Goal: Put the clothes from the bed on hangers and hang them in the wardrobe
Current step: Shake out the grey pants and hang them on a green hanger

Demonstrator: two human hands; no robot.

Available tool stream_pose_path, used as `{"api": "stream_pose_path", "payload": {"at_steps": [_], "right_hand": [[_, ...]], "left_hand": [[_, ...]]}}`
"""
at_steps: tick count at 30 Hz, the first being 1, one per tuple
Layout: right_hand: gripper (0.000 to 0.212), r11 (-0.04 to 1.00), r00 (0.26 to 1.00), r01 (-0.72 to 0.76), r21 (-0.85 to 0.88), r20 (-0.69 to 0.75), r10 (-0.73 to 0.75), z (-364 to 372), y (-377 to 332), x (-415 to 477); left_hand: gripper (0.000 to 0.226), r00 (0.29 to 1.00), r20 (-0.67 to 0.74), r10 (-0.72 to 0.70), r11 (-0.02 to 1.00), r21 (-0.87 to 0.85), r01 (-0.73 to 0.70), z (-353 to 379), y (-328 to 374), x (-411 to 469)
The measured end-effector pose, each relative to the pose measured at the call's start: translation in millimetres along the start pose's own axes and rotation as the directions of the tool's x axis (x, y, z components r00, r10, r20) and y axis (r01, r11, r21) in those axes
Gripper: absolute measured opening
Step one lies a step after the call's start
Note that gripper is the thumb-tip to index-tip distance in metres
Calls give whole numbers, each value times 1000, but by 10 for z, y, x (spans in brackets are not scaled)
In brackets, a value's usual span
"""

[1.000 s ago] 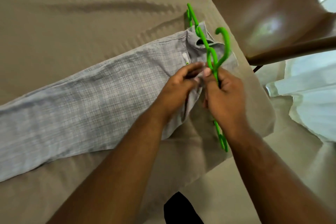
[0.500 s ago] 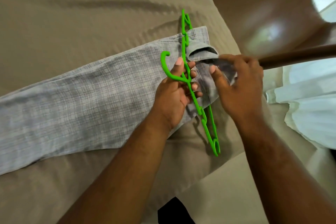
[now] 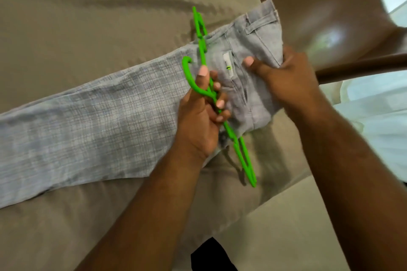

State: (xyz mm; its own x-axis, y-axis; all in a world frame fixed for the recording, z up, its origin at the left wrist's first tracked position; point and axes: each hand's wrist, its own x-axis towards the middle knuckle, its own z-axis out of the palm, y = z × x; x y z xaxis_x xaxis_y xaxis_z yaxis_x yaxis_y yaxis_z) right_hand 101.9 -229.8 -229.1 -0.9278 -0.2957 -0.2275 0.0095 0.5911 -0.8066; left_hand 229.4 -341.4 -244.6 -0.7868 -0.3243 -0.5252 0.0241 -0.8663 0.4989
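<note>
L hand was curled round the green hanger at its neck, just under the hook, thumb up along the hook. R hand gripped the waist end of the grey trousers, thumb on top of the cloth. Trousers lay flat across the bed, legs running off to the left. Hanger sat across them nr the waist, both ends sticking out past the fabric. Brown chair stood just beside the bed corner, by the waistband.
</note>
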Motion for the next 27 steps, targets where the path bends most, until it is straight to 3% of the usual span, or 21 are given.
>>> {"api": "stream_pose_path", "payload": {"at_steps": [4, 7, 10, 13, 14, 16, 18, 20, 21, 25, 27], "right_hand": [[29, 983, 999, -35, 182, 37, 29, -338, -27, -130], [25, 985, 997, -79, 157, -6, 81, -452, 54, -184], [28, 986, 980, -157, -61, -130, 148, -360, 241, -188], [60, 827, 973, -217, -518, -188, 137, -72, 332, -311], [62, 803, 975, -181, -568, -212, 69, 62, 280, -421], [52, 883, 967, 63, -464, -191, -170, 378, 69, -718], [36, 965, 974, 215, -148, -37, -223, 739, -258, -1101], [32, 988, 943, 123, 96, 297, -146, 1127, -549, -1503], [33, 987, 912, 79, 138, 389, -127, 1303, -644, -1668], [26, 976, 927, -66, 209, 374, -17, 1759, -722, -1884], [18, 981, 904, -65, 184, 426, -20, 1908, -734, -1881]], "left_hand": [[24, 996, -43, 79, 996, 34, -78, -199, 344, -49], [24, 991, -59, 120, 989, 98, -114, -451, 627, -134], [25, 984, -92, 151, 980, 148, -136, -736, 852, -284], [28, 982, -107, 154, 981, 137, -139, -897, 918, -418], [28, 981, -114, 158, 980, 139, -142, -911, 923, -445], [26, 976, -132, 172, 976, 159, -150, -917, 944, -496], [26, 972, -142, 189, 972, 164, -166, -900, 966, -540], [30, 965, -152, 214, 971, 139, -194, -900, 1005, -601], [31, 963, -160, 219, 970, 145, -196, -908, 1027, -642], [21, 958, -190, 215, 963, 206, -175, -1016, 1163, -817], [21, 941, -231, 249, 955, 221, -198, -1105, 1240, -877]]}}
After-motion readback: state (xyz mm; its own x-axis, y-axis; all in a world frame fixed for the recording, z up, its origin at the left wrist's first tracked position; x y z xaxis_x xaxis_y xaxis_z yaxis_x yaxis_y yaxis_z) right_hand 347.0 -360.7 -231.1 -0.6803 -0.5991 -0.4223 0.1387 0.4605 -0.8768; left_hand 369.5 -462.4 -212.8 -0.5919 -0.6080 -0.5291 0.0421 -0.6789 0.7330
